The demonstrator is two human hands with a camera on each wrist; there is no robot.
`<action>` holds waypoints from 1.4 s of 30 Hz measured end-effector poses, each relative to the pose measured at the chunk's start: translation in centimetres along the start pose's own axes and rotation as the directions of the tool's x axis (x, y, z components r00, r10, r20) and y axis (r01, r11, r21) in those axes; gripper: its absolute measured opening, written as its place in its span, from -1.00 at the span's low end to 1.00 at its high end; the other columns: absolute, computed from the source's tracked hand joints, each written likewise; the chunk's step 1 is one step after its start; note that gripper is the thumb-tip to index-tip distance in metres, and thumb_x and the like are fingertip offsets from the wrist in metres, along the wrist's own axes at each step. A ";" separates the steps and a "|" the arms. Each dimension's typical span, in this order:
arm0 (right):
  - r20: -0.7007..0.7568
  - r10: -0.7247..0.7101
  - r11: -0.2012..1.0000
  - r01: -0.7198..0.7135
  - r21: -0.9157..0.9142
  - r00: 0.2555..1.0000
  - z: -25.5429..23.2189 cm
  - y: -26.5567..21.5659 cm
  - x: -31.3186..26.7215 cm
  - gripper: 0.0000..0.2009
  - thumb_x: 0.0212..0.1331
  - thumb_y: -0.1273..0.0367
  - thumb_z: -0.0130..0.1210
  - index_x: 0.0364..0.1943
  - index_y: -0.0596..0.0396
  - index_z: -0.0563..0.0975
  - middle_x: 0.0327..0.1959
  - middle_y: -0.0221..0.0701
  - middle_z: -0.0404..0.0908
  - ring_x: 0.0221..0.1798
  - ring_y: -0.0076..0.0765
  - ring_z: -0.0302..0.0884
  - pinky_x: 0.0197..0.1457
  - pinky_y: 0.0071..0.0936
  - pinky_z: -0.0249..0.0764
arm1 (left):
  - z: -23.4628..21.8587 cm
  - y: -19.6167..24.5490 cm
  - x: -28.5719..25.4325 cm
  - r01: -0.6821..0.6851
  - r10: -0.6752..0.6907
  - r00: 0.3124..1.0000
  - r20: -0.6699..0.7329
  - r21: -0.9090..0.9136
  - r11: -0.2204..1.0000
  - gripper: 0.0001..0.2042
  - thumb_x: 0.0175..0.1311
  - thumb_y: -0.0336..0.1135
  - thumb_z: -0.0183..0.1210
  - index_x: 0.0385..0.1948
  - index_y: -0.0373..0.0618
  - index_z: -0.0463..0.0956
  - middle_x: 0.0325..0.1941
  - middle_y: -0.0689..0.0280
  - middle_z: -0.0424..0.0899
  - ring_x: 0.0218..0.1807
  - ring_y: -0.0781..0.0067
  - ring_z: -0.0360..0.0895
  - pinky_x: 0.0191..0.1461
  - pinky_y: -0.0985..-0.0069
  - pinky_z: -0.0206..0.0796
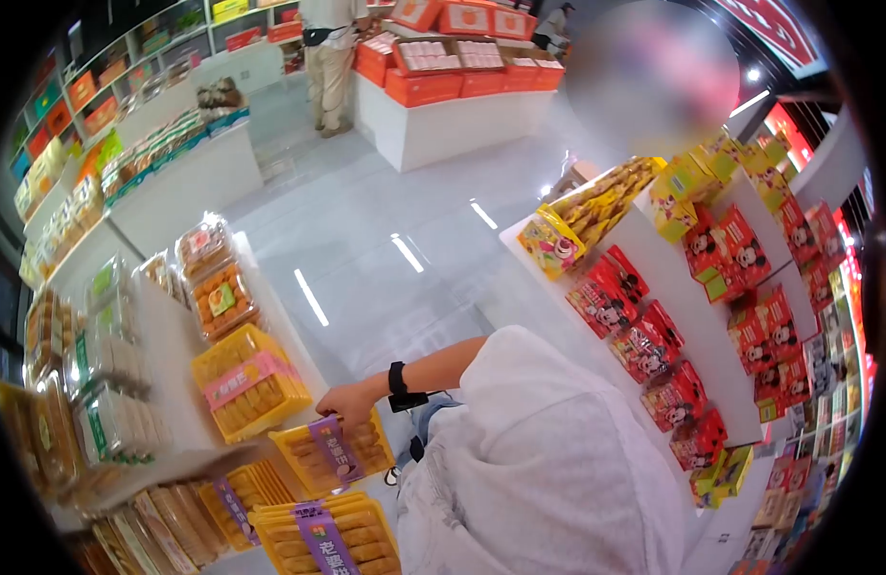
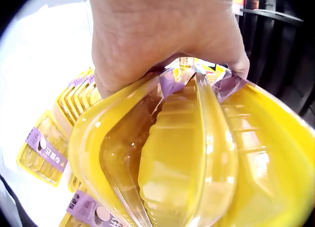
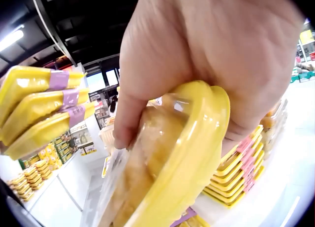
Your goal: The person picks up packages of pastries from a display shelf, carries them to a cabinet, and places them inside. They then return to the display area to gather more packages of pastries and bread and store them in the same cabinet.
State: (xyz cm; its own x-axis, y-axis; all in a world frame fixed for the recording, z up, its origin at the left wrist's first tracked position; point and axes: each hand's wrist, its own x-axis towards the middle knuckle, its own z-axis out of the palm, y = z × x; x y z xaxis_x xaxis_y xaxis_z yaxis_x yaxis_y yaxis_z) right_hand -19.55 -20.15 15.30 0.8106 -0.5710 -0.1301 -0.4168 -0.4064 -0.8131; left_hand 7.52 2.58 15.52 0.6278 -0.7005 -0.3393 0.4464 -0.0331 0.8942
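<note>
In the head view my right hand (image 1: 347,402) grips the edge of a yellow pastry tray (image 1: 333,452) with a clear cover and a purple label band. The right wrist view shows the same hand (image 3: 206,50) with its thumb on the clear side and fingers behind the yellow tray (image 3: 197,153). My left hand (image 2: 162,30) is outside the head view. In the left wrist view it grips several yellow pastry trays (image 2: 172,153) by their purple-banded ends. A raised stack of yellow trays (image 3: 47,106) shows left in the right wrist view; one like it (image 1: 323,537) is at the head view's bottom.
Pink-banded pastry trays (image 1: 246,381) are stacked on the white shelf beside my right hand. More purple-banded trays (image 1: 237,498) stand lower down. Red snack packs (image 1: 644,350) line the display at right. A person (image 1: 330,62) stands near a far counter (image 1: 453,125).
</note>
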 end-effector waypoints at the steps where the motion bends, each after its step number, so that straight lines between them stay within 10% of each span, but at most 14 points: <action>1: -0.044 0.027 0.999 -0.026 0.026 0.999 -1.5 -0.6 -1.5 -0.49 -0.33 0.15 0.51 -0.41 0.16 0.46 -0.47 -0.24 0.52 -0.35 -0.14 0.51 -0.30 -0.25 0.37 | 1.1 -0.2 0.0 0.006 -0.006 1.000 0.024 0.010 1.000 -0.39 0.27 0.16 0.03 0.10 -0.26 0.42 0.01 0.15 0.61 -0.01 0.32 0.59 0.04 0.32 0.48; 13: -0.236 0.310 0.775 -0.101 0.624 0.921 -20.7 -5.8 -23.0 -0.39 -0.05 0.27 0.45 0.11 0.24 0.49 0.03 -0.38 0.62 0.06 -0.50 0.52 0.14 -0.46 0.47 | 10.2 -5.6 -8.2 0.107 -0.100 0.987 0.124 -0.047 0.993 -0.39 0.26 0.13 0.08 0.14 -0.24 0.42 0.04 0.16 0.62 0.01 0.32 0.61 0.08 0.30 0.49; 18: -0.092 0.386 0.459 -0.105 0.882 0.918 -21.8 -5.3 -28.0 -0.50 0.07 0.46 0.34 0.13 0.25 0.45 -0.01 -0.36 0.63 -0.03 -0.47 0.62 0.05 -0.48 0.57 | 13.1 -7.9 -14.5 0.241 -0.187 0.962 0.201 -0.294 0.925 -0.39 0.26 0.12 0.09 0.16 -0.23 0.42 0.06 0.16 0.62 0.02 0.32 0.62 0.10 0.29 0.49; 22: -0.012 0.406 0.433 -0.181 0.883 0.914 -20.6 -2.6 -31.6 -0.48 0.03 0.48 0.37 0.11 0.24 0.45 -0.02 -0.37 0.62 -0.02 -0.48 0.61 0.10 -0.47 0.55 | 19.3 -9.8 -17.2 0.386 -0.217 0.828 0.518 -0.244 0.889 -0.24 0.25 0.24 0.00 0.31 -0.22 0.23 0.25 0.10 0.49 0.19 0.22 0.53 0.27 0.21 0.39; 28: 0.029 0.472 0.413 -0.250 0.875 0.881 -21.5 -1.7 -32.2 -0.47 0.01 0.48 0.39 0.11 0.22 0.45 0.02 -0.37 0.60 0.02 -0.49 0.57 0.14 -0.47 0.51 | 25.9 -11.1 -16.0 0.456 -0.321 0.754 0.574 -0.105 0.884 -0.25 0.22 0.26 0.00 0.26 -0.22 0.31 0.16 0.11 0.56 0.12 0.25 0.58 0.20 0.27 0.46; 38: -0.376 0.468 0.860 -0.313 0.404 0.800 -23.3 6.7 -30.5 -0.47 0.07 0.14 0.38 0.02 0.21 0.52 -0.02 -0.29 0.50 0.09 -0.32 0.46 0.15 -0.44 0.42 | 36.4 -15.3 -11.2 0.515 -0.425 0.761 0.490 -0.057 0.856 -0.29 0.39 0.27 -0.26 0.28 -0.20 0.31 0.20 0.09 0.54 0.11 0.19 0.59 0.16 0.29 0.51; 40: -0.542 0.258 0.966 -0.214 0.144 0.800 -24.9 8.0 -28.5 -0.45 0.06 0.12 0.38 -0.01 0.25 0.50 0.06 -0.23 0.36 0.17 -0.23 0.37 0.21 -0.39 0.39 | 38.2 -15.1 -8.7 0.557 -0.353 0.619 0.702 -0.074 0.827 -0.34 0.41 0.24 -0.17 0.30 -0.14 0.28 0.28 0.14 0.48 0.23 0.22 0.51 0.27 0.24 0.43; 41: -0.439 0.386 0.878 -0.177 0.444 0.812 -26.4 7.7 -27.5 -0.34 0.08 0.13 0.36 0.16 0.22 0.35 0.16 -0.20 0.27 0.23 -0.21 0.32 0.28 -0.34 0.37 | 38.7 -16.4 -6.2 0.672 -0.185 0.432 0.883 -0.178 0.719 -0.35 0.43 0.22 -0.19 0.30 -0.15 0.28 0.27 0.12 0.49 0.20 0.20 0.53 0.23 0.23 0.46; 42: -0.444 0.395 0.878 -0.188 0.441 0.805 -27.3 8.9 -26.5 -0.34 0.08 0.13 0.36 0.16 0.22 0.35 0.16 -0.20 0.27 0.23 -0.21 0.32 0.28 -0.34 0.37 | 40.6 -16.3 -5.0 0.681 -0.186 0.422 0.887 -0.175 0.711 -0.35 0.43 0.22 -0.19 0.30 -0.15 0.28 0.27 0.12 0.49 0.20 0.20 0.53 0.23 0.23 0.46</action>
State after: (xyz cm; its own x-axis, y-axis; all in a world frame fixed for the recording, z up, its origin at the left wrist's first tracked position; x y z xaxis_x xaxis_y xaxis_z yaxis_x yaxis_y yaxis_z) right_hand -56.00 -28.10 27.03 0.3050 -0.9363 -0.1741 -0.3362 0.0652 -0.9395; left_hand -28.77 -22.33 14.48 -0.3842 -0.9219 -0.0507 0.8565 -0.3763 0.3533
